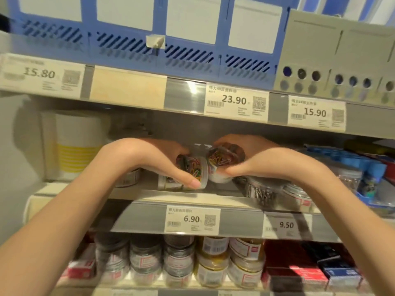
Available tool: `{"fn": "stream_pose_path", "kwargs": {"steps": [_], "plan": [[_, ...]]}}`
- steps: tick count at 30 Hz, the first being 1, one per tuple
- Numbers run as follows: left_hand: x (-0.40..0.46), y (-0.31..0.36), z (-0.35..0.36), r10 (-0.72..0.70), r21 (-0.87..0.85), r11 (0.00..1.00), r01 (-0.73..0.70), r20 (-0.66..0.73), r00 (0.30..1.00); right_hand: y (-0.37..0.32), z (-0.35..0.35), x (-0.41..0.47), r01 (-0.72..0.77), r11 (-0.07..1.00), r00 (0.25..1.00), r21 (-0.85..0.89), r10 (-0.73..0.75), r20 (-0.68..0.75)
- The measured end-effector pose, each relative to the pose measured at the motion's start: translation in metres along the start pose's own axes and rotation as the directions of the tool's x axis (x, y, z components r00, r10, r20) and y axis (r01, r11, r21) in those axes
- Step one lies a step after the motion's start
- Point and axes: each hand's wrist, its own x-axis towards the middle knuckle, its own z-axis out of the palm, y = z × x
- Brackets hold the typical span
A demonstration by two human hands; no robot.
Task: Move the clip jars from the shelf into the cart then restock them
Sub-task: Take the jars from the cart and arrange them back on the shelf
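Head view: two small clear clip jars sit tilted on their sides, lids toward the camera, both just above the 6.90 price tag (pixel 193 219) on the middle shelf (pixel 149 194). The left clip jar (pixel 193 170) is full of multicoloured paper clips and wears a white label band. The right clip jar (pixel 222 162) shows the same bright clips through its transparent lid. The two jars touch each other at the rims.

The left hand (pixel 149 154) wraps the left jar, its thumb lying across the jar's underside and its fingers curled over the top. The right hand (pixel 250 155) grips the right jar likewise, thumb beneath, fingers arched over it. Right of the tag, jars of silver clips (pixel 263 192) stand on the same shelf.
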Motion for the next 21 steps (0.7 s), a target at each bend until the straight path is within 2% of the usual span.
{"fn": "stream_pose_path", "kwargs": {"steps": [3, 8, 17, 21], "plan": [[0.005, -0.001, -0.002, 0.007, -0.011, 1.0, -0.007, -0.013, 1.0, 0.004, 0.002, 0.006, 0.005, 1.0, 0.997, 0.021, -0.006, 0.076], [0.01, -0.006, 0.0, 0.049, 0.013, 0.999, -0.048, -0.052, 0.997, 0.01, 0.004, 0.012, 0.008, 0.997, 0.987, -0.071, 0.004, 0.161], [0.012, -0.005, 0.002, 0.097, -0.041, 0.994, -0.1, -0.071, 0.993, 0.007, 0.006, 0.015, 0.025, 1.0, 0.974, -0.004, -0.023, 0.224], [0.01, -0.004, 0.004, 0.118, -0.115, 0.986, -0.124, -0.057, 0.991, -0.001, 0.014, 0.018, -0.039, 0.999, 0.944, 0.024, 0.029, 0.327]]}}
